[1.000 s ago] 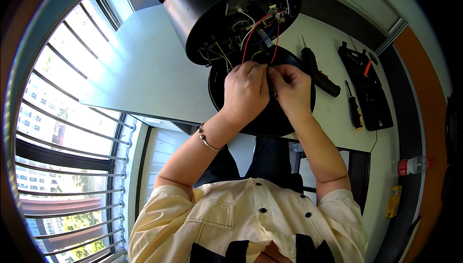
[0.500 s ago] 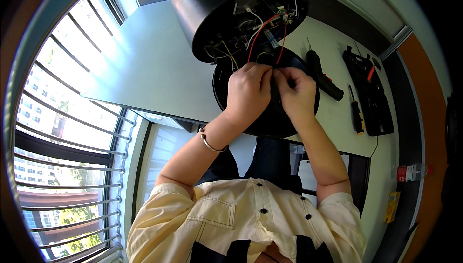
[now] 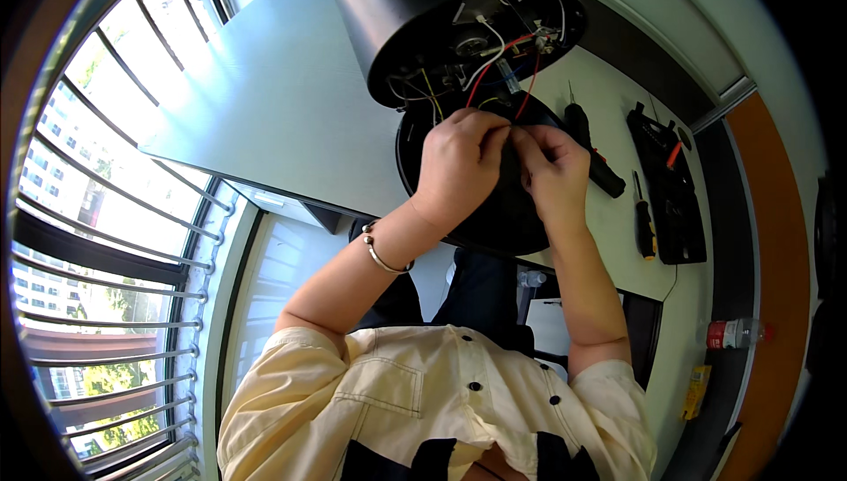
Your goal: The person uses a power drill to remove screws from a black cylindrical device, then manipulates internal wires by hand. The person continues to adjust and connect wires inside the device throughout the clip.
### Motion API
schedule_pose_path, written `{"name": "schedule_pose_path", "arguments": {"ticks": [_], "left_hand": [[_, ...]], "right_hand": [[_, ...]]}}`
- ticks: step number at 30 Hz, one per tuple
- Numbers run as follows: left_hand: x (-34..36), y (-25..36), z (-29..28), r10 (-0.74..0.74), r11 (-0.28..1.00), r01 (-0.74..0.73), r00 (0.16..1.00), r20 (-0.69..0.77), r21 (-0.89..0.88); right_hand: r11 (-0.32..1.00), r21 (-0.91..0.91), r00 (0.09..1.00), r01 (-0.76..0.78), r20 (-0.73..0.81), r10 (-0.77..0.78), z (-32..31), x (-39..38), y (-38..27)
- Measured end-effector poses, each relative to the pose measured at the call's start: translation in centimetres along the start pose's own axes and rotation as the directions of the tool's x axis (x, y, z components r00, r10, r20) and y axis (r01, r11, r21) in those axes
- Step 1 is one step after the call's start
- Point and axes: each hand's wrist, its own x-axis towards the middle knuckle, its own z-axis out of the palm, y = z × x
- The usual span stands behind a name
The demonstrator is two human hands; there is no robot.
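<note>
A black cylindrical appliance body (image 3: 423,13) lies tipped on the table, its open underside facing me. Inside it show red wires (image 3: 528,84), a white wire (image 3: 499,47), yellow wires and metal fittings. Below sits a round black shell (image 3: 498,225), joined to the body by wiring. Over this shell my left hand (image 3: 460,159) and my right hand (image 3: 558,168) meet, fingertips pinched close together. The red wires run down toward the fingers, but what is between the fingertips is too small and covered to make out.
Right of the shell lie a black power screwdriver (image 3: 602,163), a black-and-yellow screwdriver (image 3: 646,225) and an open black tool case (image 3: 678,212). Farther right are a plastic bottle (image 3: 734,334) and a yellow box (image 3: 695,393). A barred window (image 3: 106,296) stands on the left.
The whole view has shifted and turned slightly. Both hands stay pinched together over the shell, with the right fingers slightly rearranged.
</note>
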Motion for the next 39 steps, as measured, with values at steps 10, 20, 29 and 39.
{"name": "schedule_pose_path", "arguments": {"ticks": [10,20,29,39], "left_hand": [[0.6,0.1,-0.3,-0.135,0.975,0.145,0.989,0.067,-0.168],[0.5,0.0,0.0,0.103,0.994,-0.104,0.994,0.027,0.028],[0.3,0.4,0.6,0.255,0.952,-0.248,0.967,-0.014,0.180],[1.5,-0.2,0.0,0.192,0.981,-0.191,0.933,0.306,-0.034]], "right_hand": [[0.833,0.428,0.927,-0.350,0.284,0.244,-1.5,1.1,-0.5],[0.888,0.345,0.945,-0.304,0.230,0.234,-1.7,0.8,-0.6],[0.999,0.013,0.999,-0.031,0.030,0.031,-1.1,0.5,0.4],[0.908,0.272,0.940,-0.320,0.208,0.269,-2.5,1.1,-1.4]]}}
